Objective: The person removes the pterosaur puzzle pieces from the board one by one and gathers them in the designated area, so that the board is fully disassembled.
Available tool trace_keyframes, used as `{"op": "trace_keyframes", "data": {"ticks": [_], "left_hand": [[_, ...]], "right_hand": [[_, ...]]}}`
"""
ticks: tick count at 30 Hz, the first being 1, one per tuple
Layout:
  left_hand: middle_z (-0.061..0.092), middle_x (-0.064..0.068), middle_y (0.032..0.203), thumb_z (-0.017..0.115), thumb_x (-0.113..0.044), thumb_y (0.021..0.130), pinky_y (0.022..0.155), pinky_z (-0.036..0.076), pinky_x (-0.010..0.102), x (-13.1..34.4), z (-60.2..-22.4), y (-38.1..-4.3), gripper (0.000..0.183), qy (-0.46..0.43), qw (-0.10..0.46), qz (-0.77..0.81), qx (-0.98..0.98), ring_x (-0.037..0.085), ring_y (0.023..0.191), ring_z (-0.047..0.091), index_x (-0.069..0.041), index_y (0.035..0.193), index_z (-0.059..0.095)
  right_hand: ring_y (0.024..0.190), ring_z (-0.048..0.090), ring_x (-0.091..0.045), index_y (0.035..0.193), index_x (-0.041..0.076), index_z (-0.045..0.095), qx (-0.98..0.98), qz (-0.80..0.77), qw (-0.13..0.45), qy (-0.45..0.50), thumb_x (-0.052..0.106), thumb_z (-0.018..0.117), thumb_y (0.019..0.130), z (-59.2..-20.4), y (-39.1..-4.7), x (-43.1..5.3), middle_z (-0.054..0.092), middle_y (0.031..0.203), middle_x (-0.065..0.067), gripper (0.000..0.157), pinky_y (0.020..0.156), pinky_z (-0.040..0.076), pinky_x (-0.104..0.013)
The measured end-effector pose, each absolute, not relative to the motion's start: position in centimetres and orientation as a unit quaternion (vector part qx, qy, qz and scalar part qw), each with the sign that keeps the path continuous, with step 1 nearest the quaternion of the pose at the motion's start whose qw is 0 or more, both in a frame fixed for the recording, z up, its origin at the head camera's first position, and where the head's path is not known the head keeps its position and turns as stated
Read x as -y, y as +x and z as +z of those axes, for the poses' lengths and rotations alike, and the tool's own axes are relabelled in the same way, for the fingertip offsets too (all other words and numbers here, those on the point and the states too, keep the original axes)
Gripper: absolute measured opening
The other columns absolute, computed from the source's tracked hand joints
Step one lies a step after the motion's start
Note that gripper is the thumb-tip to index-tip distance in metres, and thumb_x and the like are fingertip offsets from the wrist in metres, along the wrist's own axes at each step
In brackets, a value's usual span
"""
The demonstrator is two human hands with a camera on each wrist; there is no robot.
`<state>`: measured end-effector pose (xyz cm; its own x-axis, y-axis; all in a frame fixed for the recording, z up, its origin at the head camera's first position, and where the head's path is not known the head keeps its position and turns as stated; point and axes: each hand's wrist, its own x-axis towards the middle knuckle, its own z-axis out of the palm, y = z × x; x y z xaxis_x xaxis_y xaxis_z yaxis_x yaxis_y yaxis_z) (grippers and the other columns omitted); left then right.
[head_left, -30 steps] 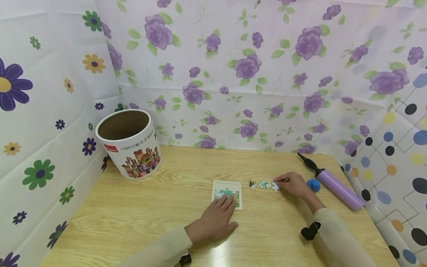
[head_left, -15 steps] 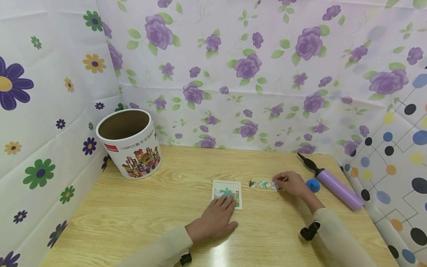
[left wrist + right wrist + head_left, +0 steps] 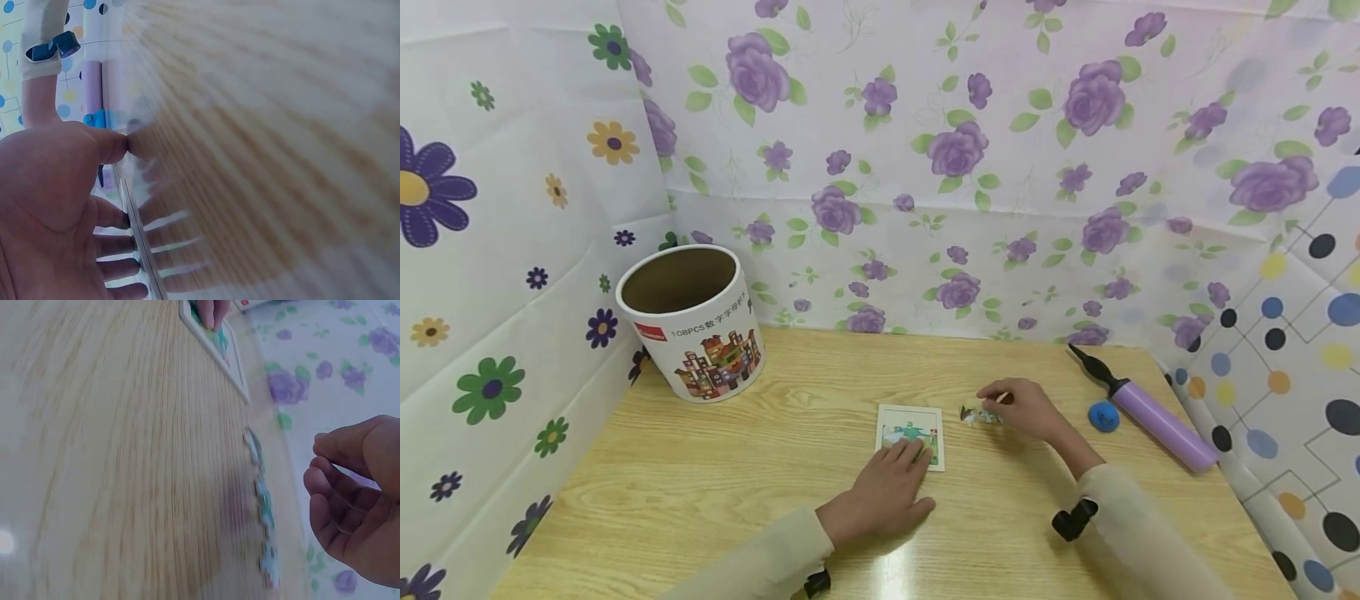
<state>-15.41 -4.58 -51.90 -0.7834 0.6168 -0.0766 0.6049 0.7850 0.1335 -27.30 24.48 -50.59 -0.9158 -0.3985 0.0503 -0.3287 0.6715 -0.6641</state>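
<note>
At the left, the person's left hand (image 3: 880, 496) lies with straight fingers on the lower part of a thin, pale-framed rectangular puzzle board (image 3: 910, 415) bearing a green figure. The board looks light and stiff, likely to slide unless pressed on its frame. Just right of it on the wood-grain table (image 3: 820, 383), three small, flat, multicoloured jigsaw pieces (image 3: 265, 503) lie in a row. They should be light, rigid and awkward to lift flat, best pinched by opposite edges. The right hand (image 3: 1021, 408) hovers over the row's right part, fingers loosely bent, nothing visible between thumb and fingertips; the leftmost piece lies left of its fingertips.
</note>
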Motion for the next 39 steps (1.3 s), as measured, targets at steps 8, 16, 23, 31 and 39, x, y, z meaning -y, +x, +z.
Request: {"op": "trace_keyframes", "data": {"ticks": [8, 16, 23, 31, 39], "left_hand": [[0.023, 0.012, 0.169, 0.040, -0.058, 0.105, 0.119, 0.032, 0.046, 4.5, -51.6, -14.8, 0.077, 0.309, 0.094, 0.047, -0.945, 0.030, 0.155, 0.024, -0.007, 0.162, 0.027], [0.019, 0.011, 0.170, 0.039, -0.059, 0.105, 0.121, 0.028, 0.045, 4.8, -51.5, -14.7, 0.078, 0.317, 0.107, 0.040, -0.942, 0.028, 0.156, 0.019, -0.008, 0.162, 0.028], [0.019, 0.011, 0.170, 0.040, -0.058, 0.105, 0.121, 0.029, 0.045, 5.0, -51.7, -14.8, 0.077, 0.326, 0.099, 0.038, -0.939, 0.027, 0.156, 0.019, -0.007, 0.162, 0.027], [0.020, 0.013, 0.170, 0.042, -0.057, 0.105, 0.121, 0.030, 0.047, 5.2, -52.2, -15.1, 0.078, 0.333, 0.097, 0.051, -0.936, 0.029, 0.156, 0.021, -0.005, 0.162, 0.027], [0.023, 0.014, 0.169, 0.042, -0.057, 0.105, 0.120, 0.031, 0.046, 5.2, -52.0, -15.0, 0.078, 0.338, 0.090, 0.047, -0.936, 0.029, 0.155, 0.022, -0.004, 0.161, 0.028]], "right_hand": [[0.080, 0.068, -0.017, 0.118, 0.005, 0.075, -0.897, -0.372, 0.071, -0.230, 0.017, 0.069, 0.099, -50.1, -27.5, -20.6, 0.072, 0.100, -0.001, 0.024, 0.065, 0.055, -0.029], [0.087, 0.067, -0.012, 0.118, 0.007, 0.076, -0.890, -0.357, 0.072, -0.275, 0.017, 0.069, 0.099, -50.4, -27.8, -17.8, 0.073, 0.103, 0.001, 0.023, 0.074, 0.056, -0.028], [0.094, 0.069, -0.014, 0.119, 0.008, 0.076, -0.884, -0.349, 0.087, -0.297, 0.021, 0.071, 0.098, -50.6, -28.0, -15.5, 0.075, 0.107, 0.000, 0.025, 0.080, 0.057, -0.033], [0.098, 0.068, -0.014, 0.116, 0.014, 0.078, -0.874, -0.351, 0.106, -0.319, 0.028, 0.072, 0.097, -50.9, -28.2, -13.5, 0.074, 0.113, 0.001, 0.024, 0.084, 0.057, -0.037], [0.092, 0.068, -0.009, 0.111, 0.017, 0.080, -0.871, -0.340, 0.107, -0.338, 0.025, 0.073, 0.096, -51.7, -28.6, -11.9, 0.073, 0.108, 0.004, 0.018, 0.081, 0.057, -0.030]]}}
